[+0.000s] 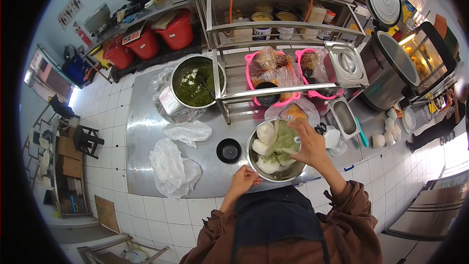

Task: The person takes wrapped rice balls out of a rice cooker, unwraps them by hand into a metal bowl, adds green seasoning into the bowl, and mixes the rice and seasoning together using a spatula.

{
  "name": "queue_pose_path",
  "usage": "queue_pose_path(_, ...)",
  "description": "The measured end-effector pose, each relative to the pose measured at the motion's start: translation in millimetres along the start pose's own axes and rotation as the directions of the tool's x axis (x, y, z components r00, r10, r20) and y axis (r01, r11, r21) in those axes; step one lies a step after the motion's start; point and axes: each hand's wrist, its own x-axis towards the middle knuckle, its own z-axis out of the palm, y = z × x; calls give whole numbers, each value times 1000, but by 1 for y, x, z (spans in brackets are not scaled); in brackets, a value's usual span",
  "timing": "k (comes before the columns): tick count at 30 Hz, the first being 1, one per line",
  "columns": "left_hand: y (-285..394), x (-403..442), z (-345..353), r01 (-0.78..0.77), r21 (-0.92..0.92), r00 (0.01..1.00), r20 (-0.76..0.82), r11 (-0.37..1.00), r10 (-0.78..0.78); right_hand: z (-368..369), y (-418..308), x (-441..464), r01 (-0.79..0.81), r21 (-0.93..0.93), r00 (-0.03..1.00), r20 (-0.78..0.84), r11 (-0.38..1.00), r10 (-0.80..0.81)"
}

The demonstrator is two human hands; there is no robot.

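Observation:
A steel bowl (pixel 250 158) on the counter in front of me holds several white rounded lumps (pixel 268 164), some with green flecks. My left hand (pixel 245 180) is closed at the bowl's near-left rim, its fingertips against the metal. Over the bowl's right side, my right hand (pixel 311 143) curls round a pale green, see-through piece (pixel 285 137) that looks like a green-smeared plastic cup or bag; its exact kind is unclear. A small black bowl (pixel 228 151) stands just left of the steel bowl. Farther back, a large steel bowl (pixel 174 79) contains a chopped green mix, white powder and a dark-handled utensil.
Crumpled white plastic bags (pixel 173 168) lie on the counter (pixel 141 132) at left. A steel rack (pixel 273 90) with pink baskets (pixel 250 68) rises behind. At right are a steel pan (pixel 345 118), a teal-handled tool (pixel 362 133) and a large cooker (pixel 386 71).

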Motion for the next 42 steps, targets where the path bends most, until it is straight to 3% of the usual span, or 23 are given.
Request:
queue_pose_path(7,1,-8,9,39,45,996,75,998,-42,-6,-2,16,-44,71,999,17,997,43)
queue_pose_path(9,-2,-7,8,38,39,995,89,999,-41,-4,-3,16,-23,-9,1000,-5,1000,23)
queue_pose_path(11,-1,-6,3,58,206,983,159,977,-92,-4,-3,17,-28,26,1000,-8,999,28)
queue_pose_path(14,14,-5,-7,16,358,989,130,933,-67,-2,-4,21,-50,48,999,-16,998,51)
queue_pose_path(18,26,2,-19,-6,375,1000,9,927,3,5,-9,27,-83,-14,996,-25,996,83)
queue_pose_path(20,28,4,-23,-33,290,999,-29,956,43,7,-6,29,-105,2,994,-38,995,105)
queue_pose_path(25,24,5,-24,-43,239,998,-24,970,50,8,-5,28,-119,10,989,-88,993,119)
queue_pose_path(28,24,5,-23,-63,242,997,-20,968,70,2,-5,21,-139,-28,990,-7,990,139)
queue_pose_path(34,18,8,-24,-98,247,995,-5,964,102,-10,17,2,-51,-119,999,-10,992,50)
queue_pose_path(37,20,8,-22,-100,269,994,-9,958,106,-11,21,-1,-75,-22,997,29,997,76)
queue_pose_path(39,23,8,-20,-99,284,994,-11,954,107,-7,19,-3,-46,-174,999,-31,984,41)
queue_pose_path(42,24,9,-21,-80,310,996,-24,948,91,-10,21,0,-94,-36,995,-26,995,93)
